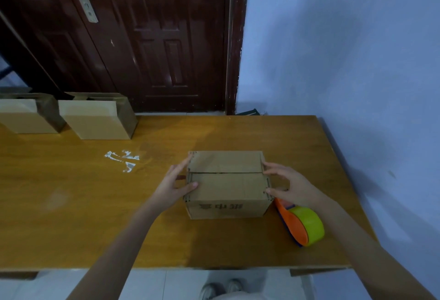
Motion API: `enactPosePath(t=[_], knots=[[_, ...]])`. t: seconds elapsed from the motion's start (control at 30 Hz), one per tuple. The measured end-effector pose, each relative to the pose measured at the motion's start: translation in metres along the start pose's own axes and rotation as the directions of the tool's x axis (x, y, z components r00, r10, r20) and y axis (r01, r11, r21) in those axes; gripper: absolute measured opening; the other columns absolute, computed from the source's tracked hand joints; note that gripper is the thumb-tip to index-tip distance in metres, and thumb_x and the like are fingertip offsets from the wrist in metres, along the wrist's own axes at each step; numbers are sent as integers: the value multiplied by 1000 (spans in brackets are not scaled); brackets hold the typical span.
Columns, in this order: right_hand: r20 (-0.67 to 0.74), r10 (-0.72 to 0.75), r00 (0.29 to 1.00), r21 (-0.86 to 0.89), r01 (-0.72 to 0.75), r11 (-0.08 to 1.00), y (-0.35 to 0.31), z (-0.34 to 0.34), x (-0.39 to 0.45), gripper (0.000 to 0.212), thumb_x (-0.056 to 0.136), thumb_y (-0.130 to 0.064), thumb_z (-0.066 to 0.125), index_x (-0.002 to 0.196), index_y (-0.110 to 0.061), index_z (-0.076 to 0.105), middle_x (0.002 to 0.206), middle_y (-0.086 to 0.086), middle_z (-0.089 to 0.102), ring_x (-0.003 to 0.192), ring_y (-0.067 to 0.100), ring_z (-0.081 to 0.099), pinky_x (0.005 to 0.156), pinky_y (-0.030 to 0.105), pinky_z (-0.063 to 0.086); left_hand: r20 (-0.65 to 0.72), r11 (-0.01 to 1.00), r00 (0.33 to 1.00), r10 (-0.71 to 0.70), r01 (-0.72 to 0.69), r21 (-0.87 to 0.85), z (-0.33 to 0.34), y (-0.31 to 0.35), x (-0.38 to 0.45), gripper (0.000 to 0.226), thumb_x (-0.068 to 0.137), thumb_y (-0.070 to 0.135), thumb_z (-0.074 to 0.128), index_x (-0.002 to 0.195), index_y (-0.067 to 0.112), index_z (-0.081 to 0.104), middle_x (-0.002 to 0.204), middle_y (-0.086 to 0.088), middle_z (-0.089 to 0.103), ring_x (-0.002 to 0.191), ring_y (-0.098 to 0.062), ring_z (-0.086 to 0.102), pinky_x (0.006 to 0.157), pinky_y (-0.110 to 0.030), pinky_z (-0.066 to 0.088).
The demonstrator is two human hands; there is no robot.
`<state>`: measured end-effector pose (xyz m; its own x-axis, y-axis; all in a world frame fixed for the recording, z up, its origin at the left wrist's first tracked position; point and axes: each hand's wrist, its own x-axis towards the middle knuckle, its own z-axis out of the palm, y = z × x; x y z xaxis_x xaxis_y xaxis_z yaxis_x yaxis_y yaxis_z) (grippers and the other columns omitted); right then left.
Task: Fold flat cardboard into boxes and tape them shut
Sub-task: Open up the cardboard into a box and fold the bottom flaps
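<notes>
A small cardboard box [227, 184] stands on the wooden table [95, 204], its two top flaps folded down and meeting in a seam across the middle. My left hand [172, 186] presses against the box's left side with straight fingers and the thumb on the top edge. My right hand [287, 184] touches the right side with its fingertips. An orange and yellow-green tape dispenser [302, 224] lies on the table just right of the box, below my right wrist.
Two folded cardboard boxes [95, 118] [26, 115] with open tops stand at the table's far left. Scraps of clear tape [122, 159] stick to the tabletop left of the box. A dark door and a blue wall stand behind.
</notes>
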<state>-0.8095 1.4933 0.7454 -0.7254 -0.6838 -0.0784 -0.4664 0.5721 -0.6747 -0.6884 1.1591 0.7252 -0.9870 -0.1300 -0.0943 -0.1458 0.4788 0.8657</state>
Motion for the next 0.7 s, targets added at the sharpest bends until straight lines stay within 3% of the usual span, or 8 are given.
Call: enactPosePath(t=[0.1, 0.27, 0.33, 0.4, 0.43, 0.6, 0.7], knots=[[5, -16, 1000, -37, 16, 999, 3, 3, -1, 43, 86, -36, 66, 125, -41, 47, 147, -23, 29, 131, 8, 37, 106, 37, 39, 57, 994, 997, -46, 40, 98, 1, -2, 0, 43, 78, 53, 53, 115, 69, 39, 137, 13, 30, 133, -13, 31, 99, -36, 46], [23, -2, 1000, -94, 4, 996, -1, 2, -3, 44, 92, -35, 59, 132, -38, 42, 147, -23, 27, 131, 7, 36, 86, -1, 35, 27, 980, 999, -40, 34, 197, 3, -1, -1, 39, 87, 49, 50, 123, 59, 37, 147, 10, 27, 136, -12, 26, 99, -36, 44], [-17, 37, 999, -44, -37, 998, -3, 0, -10, 51, 91, -39, 58, 137, -35, 38, 144, -20, 33, 132, 6, 36, 95, 6, 36, 28, 974, 998, -49, 41, 221, 3, 0, -1, 41, 84, 54, 46, 123, 61, 34, 148, 11, 25, 136, -11, 26, 99, -39, 43], [-88, 130, 988, 15, -129, 992, -1, -4, -24, 62, 87, -45, 60, 141, -30, 35, 142, -15, 38, 131, 3, 34, 109, 28, 35, 28, 975, 998, -52, 45, 220, 3, 0, 0, 44, 81, 58, 44, 123, 61, 34, 148, 11, 25, 136, -11, 27, 99, -39, 44], [-115, 190, 975, 49, -185, 982, 1, -5, -33, 67, 84, -48, 61, 142, -28, 34, 140, -15, 38, 130, 3, 34, 110, 32, 34, 26, 975, 998, -55, 48, 216, 4, 0, 1, 45, 81, 58, 44, 125, 59, 35, 148, 11, 25, 135, -12, 28, 98, -38, 45], [-144, 423, 894, 129, -407, 904, 27, 8, -86, 106, 56, -85, 57, 143, -30, 30, 138, -15, 36, 127, 6, 36, 107, 34, 36, 8, 980, 1000, -20, 18, 200, 13, -1, 9, 43, 91, 43, 49, 133, 47, 38, 149, 8, 24, 134, -14, 29, 88, -28, 44], [-71, 538, 840, 137, -526, 839, 47, 31, -107, 130, 39, -92, 58, 146, -27, 24, 144, -8, 34, 130, 13, 37, 105, 37, 38, 17, 986, 1000, -3, 0, 169, 17, -1, 14, 44, 91, 42, 49, 133, 44, 39, 150, 4, 24, 136, -18, 28, 92, -35, 48]])
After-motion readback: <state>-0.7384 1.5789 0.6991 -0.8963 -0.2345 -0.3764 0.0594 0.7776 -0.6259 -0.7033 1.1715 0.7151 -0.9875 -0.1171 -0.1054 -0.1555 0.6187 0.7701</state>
